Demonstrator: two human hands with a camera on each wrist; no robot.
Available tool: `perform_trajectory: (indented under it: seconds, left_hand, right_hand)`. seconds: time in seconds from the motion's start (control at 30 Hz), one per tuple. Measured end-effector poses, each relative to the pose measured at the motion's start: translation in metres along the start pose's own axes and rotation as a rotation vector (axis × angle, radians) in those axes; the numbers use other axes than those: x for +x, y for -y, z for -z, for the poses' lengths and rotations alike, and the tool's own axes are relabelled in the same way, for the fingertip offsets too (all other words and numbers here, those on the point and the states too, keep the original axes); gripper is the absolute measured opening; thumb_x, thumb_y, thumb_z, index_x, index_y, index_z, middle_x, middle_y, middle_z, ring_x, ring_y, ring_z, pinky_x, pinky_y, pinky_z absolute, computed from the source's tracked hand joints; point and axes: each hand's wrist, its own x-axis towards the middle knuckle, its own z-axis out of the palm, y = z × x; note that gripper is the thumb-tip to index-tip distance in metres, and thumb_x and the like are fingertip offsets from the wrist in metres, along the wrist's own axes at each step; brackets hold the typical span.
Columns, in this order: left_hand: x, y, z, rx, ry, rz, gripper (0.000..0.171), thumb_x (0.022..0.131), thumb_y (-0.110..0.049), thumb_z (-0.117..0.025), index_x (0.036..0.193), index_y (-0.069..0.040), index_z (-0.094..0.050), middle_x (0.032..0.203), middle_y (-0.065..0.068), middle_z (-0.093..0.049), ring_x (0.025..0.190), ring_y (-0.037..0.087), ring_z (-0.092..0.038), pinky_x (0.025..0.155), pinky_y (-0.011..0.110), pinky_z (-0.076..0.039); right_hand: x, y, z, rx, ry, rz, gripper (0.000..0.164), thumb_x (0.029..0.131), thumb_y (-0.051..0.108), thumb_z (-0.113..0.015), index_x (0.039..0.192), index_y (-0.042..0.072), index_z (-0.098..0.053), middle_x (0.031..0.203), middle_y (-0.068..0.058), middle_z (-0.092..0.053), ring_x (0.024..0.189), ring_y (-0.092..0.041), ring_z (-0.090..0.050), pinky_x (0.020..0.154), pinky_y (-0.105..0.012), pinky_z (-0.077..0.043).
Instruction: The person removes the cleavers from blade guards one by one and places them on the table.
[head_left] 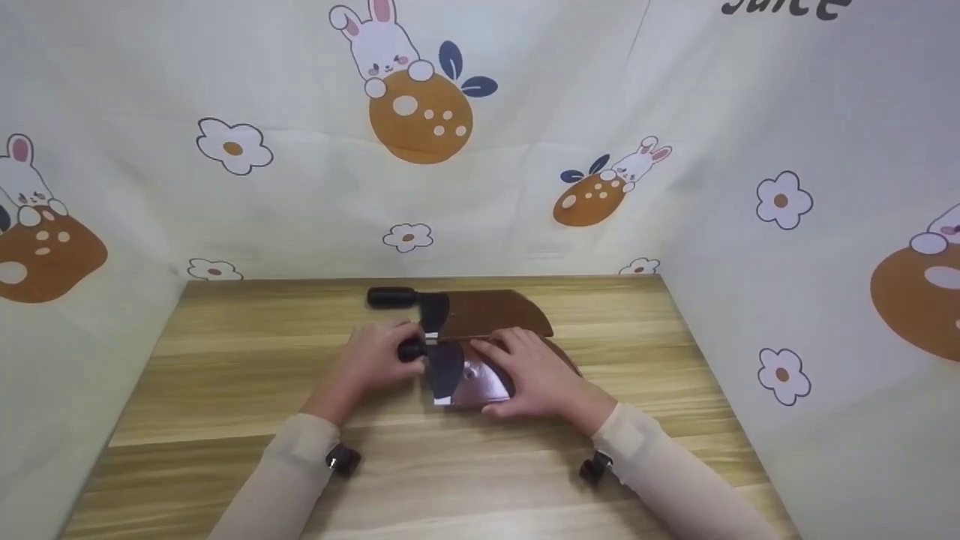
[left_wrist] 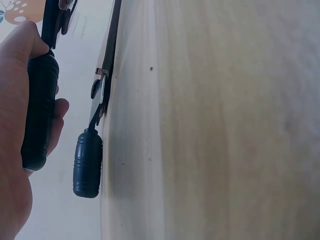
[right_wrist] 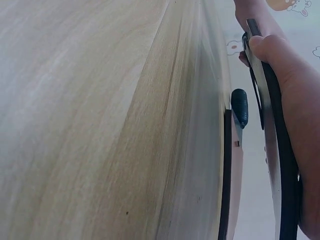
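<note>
Two broad-bladed knives in brown leather sheaths lie one behind the other in the head view. My left hand (head_left: pixel 375 356) grips the black handle (left_wrist: pixel 40 110) of the nearer knife. My right hand (head_left: pixel 540 375) holds that knife's sheath (head_left: pixel 484 388), its thumb at the near edge and fingers over the top. A dark flap (head_left: pixel 448 367) crosses the sheath's mouth, with a sliver of bright metal below it. Both wrist views show this knife raised above the tabletop. Just behind, the second sheathed knife (head_left: pixel 491 311) rests on the table, its black handle (head_left: pixel 391 298) pointing left.
The wood-grain table (head_left: pixel 225 457) meets a pale printed curtain (head_left: pixel 300 202) at its back and sides. A small black device (head_left: pixel 343 460) sits at my left wrist, and another (head_left: pixel 596 468) at my right wrist.
</note>
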Motion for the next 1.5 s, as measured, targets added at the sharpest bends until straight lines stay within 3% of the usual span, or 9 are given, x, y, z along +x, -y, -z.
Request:
perform_trajectory:
  seconds: [0.27, 0.47, 0.6, 0.83, 1.17, 1.5]
  left_hand:
    - [-0.001, 0.002, 0.000, 0.007, -0.018, -0.023, 0.030, 0.083, -0.039, -0.083, 0.108, -0.024, -0.076, 0.097, -0.008, -0.065, 0.079, 0.019, -0.061, 0.070, 0.042, -0.055]
    - [-0.008, 0.013, 0.006, 0.027, -0.026, 0.024, 0.031, 0.080, -0.037, -0.083, 0.107, -0.025, -0.075, 0.097, -0.008, -0.067, 0.080, 0.018, -0.062, 0.072, 0.043, -0.054]
    - [-0.010, 0.018, 0.009, 0.019, -0.015, 0.017, 0.031, 0.081, -0.037, -0.084, 0.108, -0.024, -0.075, 0.097, -0.007, -0.067, 0.081, 0.018, -0.063, 0.074, 0.044, -0.055]
    - [-0.010, 0.017, 0.012, 0.022, 0.001, 0.007, 0.031, 0.082, -0.038, -0.084, 0.107, -0.024, -0.074, 0.097, -0.007, -0.065, 0.080, 0.018, -0.061, 0.074, 0.043, -0.054]
    - [-0.010, 0.018, 0.011, 0.042, -0.004, -0.010, 0.030, 0.082, -0.040, -0.084, 0.106, -0.025, -0.074, 0.098, -0.008, -0.064, 0.081, 0.018, -0.062, 0.077, 0.048, -0.054]
    - [-0.012, 0.019, 0.010, -0.014, -0.003, -0.002, 0.029, 0.082, -0.035, -0.084, 0.107, -0.025, -0.073, 0.097, -0.008, -0.063, 0.080, 0.019, -0.061, 0.072, 0.042, -0.054]
  right_hand:
    - [-0.002, -0.003, 0.000, 0.016, -0.024, 0.021, 0.112, 0.080, 0.083, -0.077, 0.169, 0.023, -0.045, 0.149, -0.010, -0.054, 0.137, -0.029, -0.051, 0.122, -0.051, -0.040]
    - [-0.010, -0.015, 0.001, 0.023, -0.073, 0.031, 0.109, 0.079, 0.079, -0.079, 0.165, 0.019, -0.051, 0.141, -0.012, -0.057, 0.131, -0.029, -0.054, 0.116, -0.051, -0.044]
    - [-0.010, -0.018, 0.002, 0.040, -0.064, 0.041, 0.109, 0.079, 0.077, -0.081, 0.166, 0.019, -0.050, 0.141, -0.011, -0.057, 0.130, -0.030, -0.053, 0.115, -0.050, -0.043]
    - [-0.011, -0.020, 0.000, 0.021, -0.013, 0.016, 0.110, 0.082, 0.082, -0.074, 0.169, 0.022, -0.046, 0.143, -0.009, -0.055, 0.132, -0.027, -0.051, 0.117, -0.047, -0.042]
    - [-0.012, -0.019, 0.001, 0.036, -0.044, 0.033, 0.110, 0.079, 0.080, -0.078, 0.166, 0.020, -0.049, 0.144, -0.010, -0.056, 0.131, -0.028, -0.052, 0.115, -0.050, -0.044]
    - [-0.014, -0.018, 0.002, 0.030, -0.060, 0.039, 0.109, 0.079, 0.078, -0.079, 0.166, 0.020, -0.050, 0.144, -0.010, -0.056, 0.131, -0.029, -0.052, 0.113, -0.049, -0.045]
